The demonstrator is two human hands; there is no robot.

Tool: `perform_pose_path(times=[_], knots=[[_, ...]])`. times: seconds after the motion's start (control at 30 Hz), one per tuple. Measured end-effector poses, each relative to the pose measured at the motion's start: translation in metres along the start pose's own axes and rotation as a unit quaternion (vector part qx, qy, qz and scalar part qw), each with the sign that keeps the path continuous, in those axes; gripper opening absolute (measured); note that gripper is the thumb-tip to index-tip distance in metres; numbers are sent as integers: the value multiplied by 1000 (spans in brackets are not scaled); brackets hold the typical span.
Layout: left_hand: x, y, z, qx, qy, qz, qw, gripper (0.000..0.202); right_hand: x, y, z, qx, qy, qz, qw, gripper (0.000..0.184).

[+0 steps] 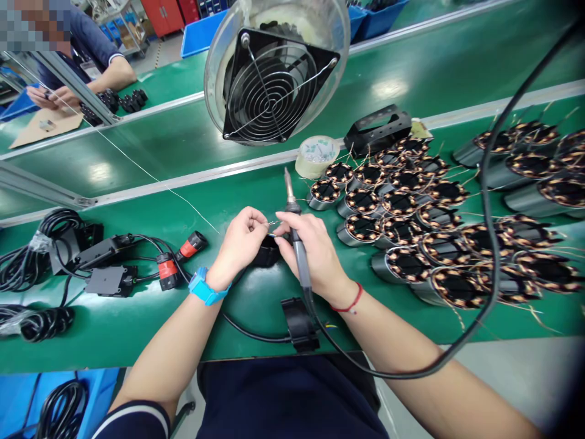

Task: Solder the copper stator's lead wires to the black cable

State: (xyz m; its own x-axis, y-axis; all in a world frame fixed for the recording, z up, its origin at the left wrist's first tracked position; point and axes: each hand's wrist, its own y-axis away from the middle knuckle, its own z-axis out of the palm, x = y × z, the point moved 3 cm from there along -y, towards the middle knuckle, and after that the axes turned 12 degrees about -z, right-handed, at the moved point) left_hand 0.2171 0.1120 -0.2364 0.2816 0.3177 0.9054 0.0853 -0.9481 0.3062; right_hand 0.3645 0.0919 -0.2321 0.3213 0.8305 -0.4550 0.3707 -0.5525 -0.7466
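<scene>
Both hands pinched: left hand (242, 239) wire (270, 223), right hand (315, 250) soldering iron (296, 244).

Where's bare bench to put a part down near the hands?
Bare green mat runs between the cable assemblies and the left hand, back to the fan. A smaller patch lies near the front edge below the cables. Right of the right hand, stators crowd the mat.
</scene>
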Motion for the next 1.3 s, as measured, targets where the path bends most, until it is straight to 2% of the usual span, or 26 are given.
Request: perform_pose_path(times=[0.17,0.43,0.63,0.87,1.03,1.17,1.3], knots=[[1,3,-1,-3,-2,14,1000,5,3,0,2,14,-46,38,998,41],[4,11,-5,-60,-17,53,997,13,12,6,3,46,-102,114,987,41],[7,12,-8,-55,-69,81,993,13,14,8,3,44,-127,108,985,45],[16,17,-13,-111,-142,122,976,7,17,11,4,35,-142,105,984,42],[12,15,-10,-62,-143,115,981,9,16,7,-5,30,-120,113,986,42],[9,16,-6,-33,-157,85,983,10,9,13,-29,73,-55,144,985,39],[12,23,-1,-6,-170,67,983,13,-5,35,-42,118,-20,125,985,35]])
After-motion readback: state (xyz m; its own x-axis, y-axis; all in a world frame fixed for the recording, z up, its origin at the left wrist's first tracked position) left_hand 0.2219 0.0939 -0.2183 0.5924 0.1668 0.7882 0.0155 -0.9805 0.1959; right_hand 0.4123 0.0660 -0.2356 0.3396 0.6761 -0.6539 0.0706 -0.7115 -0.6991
